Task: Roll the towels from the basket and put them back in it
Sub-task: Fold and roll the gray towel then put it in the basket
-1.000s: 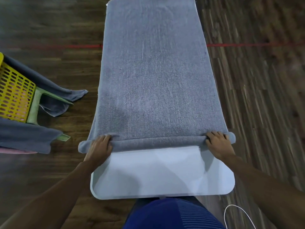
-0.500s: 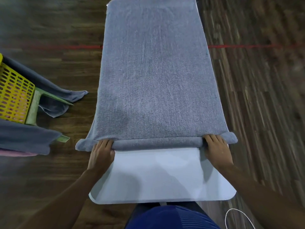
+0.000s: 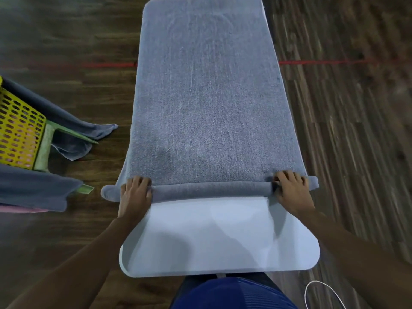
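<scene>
The left grip [image 3: 136, 195] and right grip [image 3: 289, 194], fingers curled, hold the rolled near end of the grey towel [image 3: 207, 97] on the white table [image 3: 218, 239].

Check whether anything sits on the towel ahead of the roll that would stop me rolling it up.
Nothing visible does. The left hand and right hand grip the rolled edge, and the towel ahead of it lies flat and bare on the table.

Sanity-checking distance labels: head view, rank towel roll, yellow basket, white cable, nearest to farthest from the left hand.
1. towel roll: under the left hand, which grips it.
2. yellow basket: off to the left, at the frame edge.
3. white cable: lower right, beyond the table.
</scene>
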